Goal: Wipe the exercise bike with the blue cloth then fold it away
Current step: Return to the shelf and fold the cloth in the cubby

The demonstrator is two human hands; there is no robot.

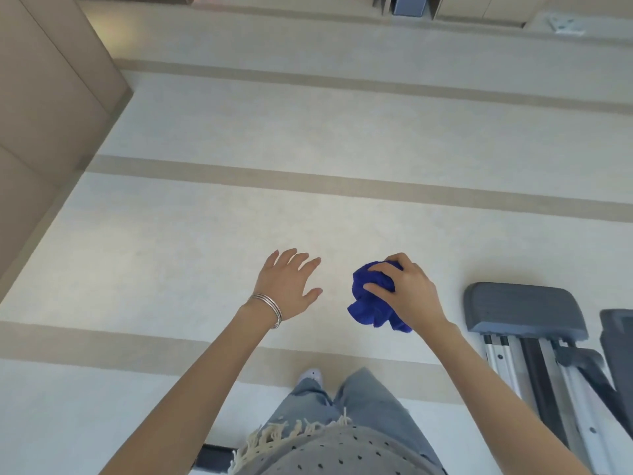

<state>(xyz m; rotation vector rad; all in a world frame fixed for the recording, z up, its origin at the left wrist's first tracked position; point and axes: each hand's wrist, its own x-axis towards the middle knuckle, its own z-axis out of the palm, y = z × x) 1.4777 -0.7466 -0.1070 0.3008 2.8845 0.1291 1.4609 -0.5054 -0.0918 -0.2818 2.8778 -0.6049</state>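
Note:
A crumpled blue cloth (370, 305) is bunched in my right hand (406, 291), held in the air above the floor at centre right. To its left my left hand (289, 286) hovers empty with fingers spread, a silver bangle on the wrist. Part of the exercise bike (524, 311) shows at the lower right: a grey foot cap, silver rails and a dark frame piece. The cloth is apart from the bike, a little to its left. The rest of the bike is out of frame.
Pale floor (274, 138) with tan stripes stretches ahead. A beige cabinet or wall (44, 108) stands at the left. Furniture bases (409, 5) line the far top edge. My legs in grey jeans (342, 402) and a black bar (214, 455) are at the bottom.

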